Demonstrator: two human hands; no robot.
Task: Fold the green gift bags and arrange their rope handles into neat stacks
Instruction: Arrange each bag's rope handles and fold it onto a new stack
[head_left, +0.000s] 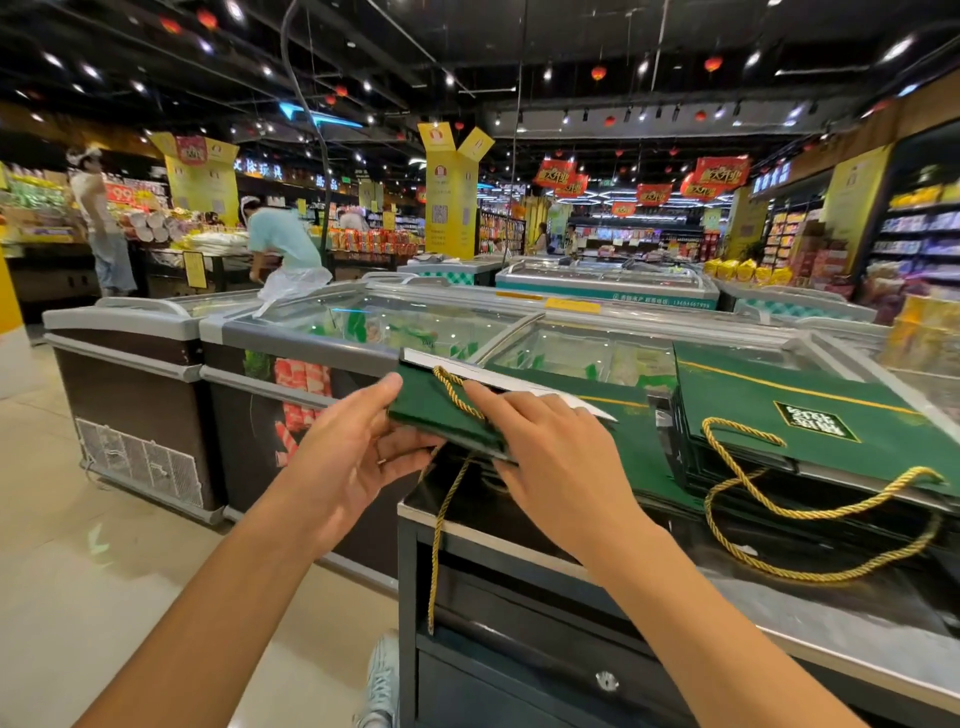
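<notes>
Over the left edge of the steel counter (831, 639), the left hand (343, 452) grips a folded green gift bag (431, 410), thumb on top and fingers curled beneath. The right hand (550, 447) lies on the bag with its fingers nearly straight. One gold rope handle (441, 525) dangles past the counter's edge. At the right edge sits a stack of folded green bags (753, 410). Beyond it are glass-topped chest freezers (363, 322).

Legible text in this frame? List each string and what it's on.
"99": red price sign, left stall.
"盛大开业": red hanging banner, likely.
"文体玩具": lit wall sign, likely.
Logo on stacked green gift bag: upside down, unreadable.
Freezer label strip: too blurred.
</notes>
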